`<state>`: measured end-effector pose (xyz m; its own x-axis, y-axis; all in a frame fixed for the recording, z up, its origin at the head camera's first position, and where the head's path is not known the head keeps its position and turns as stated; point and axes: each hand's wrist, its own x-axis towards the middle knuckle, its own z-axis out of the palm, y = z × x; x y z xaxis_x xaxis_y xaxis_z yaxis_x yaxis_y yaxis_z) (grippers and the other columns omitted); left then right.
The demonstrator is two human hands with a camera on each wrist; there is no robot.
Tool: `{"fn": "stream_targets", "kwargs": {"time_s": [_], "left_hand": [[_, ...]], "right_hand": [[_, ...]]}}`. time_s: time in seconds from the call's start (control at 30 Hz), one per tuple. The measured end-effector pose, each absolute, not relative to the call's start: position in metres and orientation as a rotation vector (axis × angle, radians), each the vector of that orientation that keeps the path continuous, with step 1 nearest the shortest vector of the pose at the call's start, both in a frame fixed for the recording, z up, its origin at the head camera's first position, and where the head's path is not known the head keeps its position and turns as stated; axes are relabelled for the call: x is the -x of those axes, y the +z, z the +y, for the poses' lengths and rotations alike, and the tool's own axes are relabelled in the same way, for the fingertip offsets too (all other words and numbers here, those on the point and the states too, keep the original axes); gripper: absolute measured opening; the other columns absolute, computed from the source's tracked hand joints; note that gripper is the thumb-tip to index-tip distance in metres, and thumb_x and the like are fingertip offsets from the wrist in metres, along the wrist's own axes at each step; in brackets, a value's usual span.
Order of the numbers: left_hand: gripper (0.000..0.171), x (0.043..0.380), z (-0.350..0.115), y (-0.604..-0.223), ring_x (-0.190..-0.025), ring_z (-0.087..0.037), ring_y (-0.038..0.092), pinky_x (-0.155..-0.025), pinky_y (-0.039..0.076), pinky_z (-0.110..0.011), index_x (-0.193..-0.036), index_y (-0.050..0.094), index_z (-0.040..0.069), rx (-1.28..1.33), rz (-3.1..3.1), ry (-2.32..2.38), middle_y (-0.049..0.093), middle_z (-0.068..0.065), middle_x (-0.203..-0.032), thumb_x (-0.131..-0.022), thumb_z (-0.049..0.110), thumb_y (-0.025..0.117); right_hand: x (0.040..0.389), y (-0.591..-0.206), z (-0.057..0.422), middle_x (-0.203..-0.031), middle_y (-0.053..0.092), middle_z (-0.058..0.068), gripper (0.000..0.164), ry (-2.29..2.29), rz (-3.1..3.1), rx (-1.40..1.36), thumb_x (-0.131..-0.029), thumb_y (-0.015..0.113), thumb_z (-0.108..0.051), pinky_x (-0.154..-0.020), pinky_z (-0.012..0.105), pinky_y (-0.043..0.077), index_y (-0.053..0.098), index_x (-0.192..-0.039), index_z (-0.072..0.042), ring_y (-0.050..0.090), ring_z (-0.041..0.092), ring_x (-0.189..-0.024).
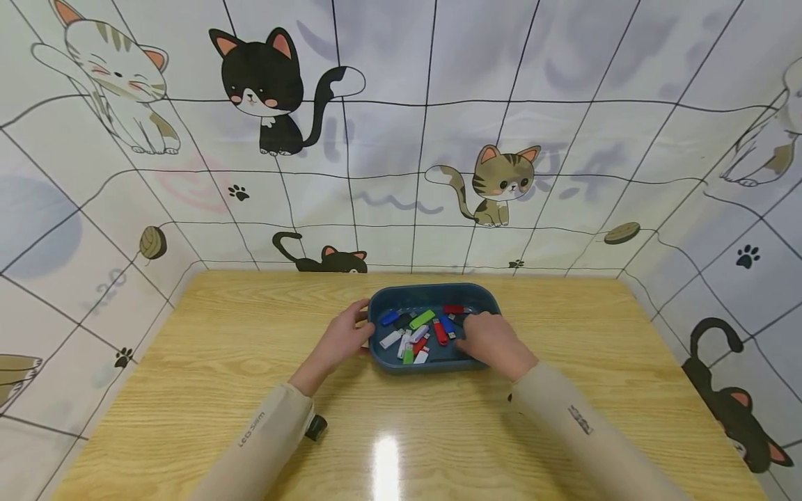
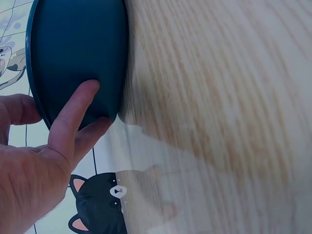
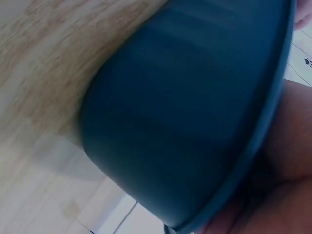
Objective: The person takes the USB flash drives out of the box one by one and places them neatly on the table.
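Doesn't look finished to me, though how much is done I can't say: small multicoloured plastic USB sticks (image 1: 418,334) lie jumbled in a dark teal rounded plastic tray (image 1: 446,355) near the wooden desk's (image 1: 438,417) far edge. Right hand (image 1: 495,341) dips in, fingers hidden, can't tell if they're holding one. Left hand's (image 1: 342,339) fingers spread against the tray's left end.

The tray (image 1: 441,353) is dark teal. Around its centre, one USB stick at one o'clock is red (image 1: 454,309), one near ten blue (image 1: 390,318), one at eleven bright green (image 1: 422,319), one near eight white (image 1: 391,339). The tabletop (image 1: 250,334) is yellow-brown, wood-grained; the sleeves (image 1: 269,431) beige, dark-lettered. At the head view's eleven, a black-and-white cartoon cat (image 1: 263,73) decorates the white, black-gridded backdrop (image 1: 388,139).
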<state>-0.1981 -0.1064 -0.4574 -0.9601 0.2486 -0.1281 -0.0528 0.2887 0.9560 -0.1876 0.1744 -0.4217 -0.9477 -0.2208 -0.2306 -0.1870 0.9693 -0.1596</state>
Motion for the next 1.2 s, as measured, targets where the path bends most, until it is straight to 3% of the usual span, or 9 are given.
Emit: {"fn": "stream_targets", "kwargs": {"time_s": [0.23,0.53,0.83,1.0,1.2], "left_hand": [[0.061,0.196,-0.106,-0.456,-0.122,-0.045,0.062,-0.076,0.065,-0.049,-0.158,0.032,-0.002,-0.186,2.248,1.772,0.047,-0.033,-0.150,-0.101,0.002,0.052],[0.060,0.197,-0.107,-0.454,-0.123,-0.046,0.062,-0.076,0.064,-0.050,-0.158,0.033,-0.001,-0.192,2.223,1.787,0.046,-0.032,-0.151,-0.101,0.003,0.052],[0.060,0.197,-0.106,-0.455,-0.124,-0.043,0.062,-0.077,0.064,-0.049,-0.159,0.033,0.000,-0.177,2.267,1.734,0.046,-0.031,-0.152,-0.102,0.003,0.051],[0.060,0.198,-0.106,-0.457,-0.124,-0.043,0.061,-0.077,0.064,-0.049,-0.159,0.032,0.000,-0.181,2.271,1.727,0.046,-0.031,-0.152,-0.102,0.004,0.051],[0.061,0.197,-0.107,-0.458,-0.125,-0.044,0.061,-0.078,0.064,-0.048,-0.159,0.031,0.000,-0.168,2.270,1.726,0.046,-0.031,-0.152,-0.102,0.004,0.052]], "right_hand": [[0.194,-0.426,0.172,-0.059,0.048,0.001,0.032,-0.240,2.841,0.290,-0.095,0.077,-0.025,-0.050,0.028,0.034,0.063,-0.074,-0.007,0.044,0.015,-0.053],[0.198,-0.428,0.171,-0.073,0.058,0.006,0.010,-0.259,2.828,0.336,-0.093,0.071,-0.006,-0.055,0.030,0.041,0.065,-0.087,-0.002,0.053,0.021,-0.062],[0.198,-0.430,0.177,-0.063,0.045,-0.002,0.026,-0.385,2.835,0.330,-0.092,0.071,-0.010,-0.051,0.027,0.030,0.058,-0.069,-0.009,0.042,0.015,-0.055],[0.196,-0.424,0.182,-0.082,0.063,0.001,0.008,-0.516,2.881,0.356,-0.093,0.074,-0.012,-0.062,0.032,0.049,0.069,-0.092,-0.006,0.055,0.017,-0.070],[0.189,-0.415,0.193,-0.097,0.070,0.007,0.019,-0.745,2.912,0.356,-0.098,0.071,-0.016,-0.075,0.039,0.058,0.071,-0.110,-0.002,0.062,0.020,-0.083]]}}
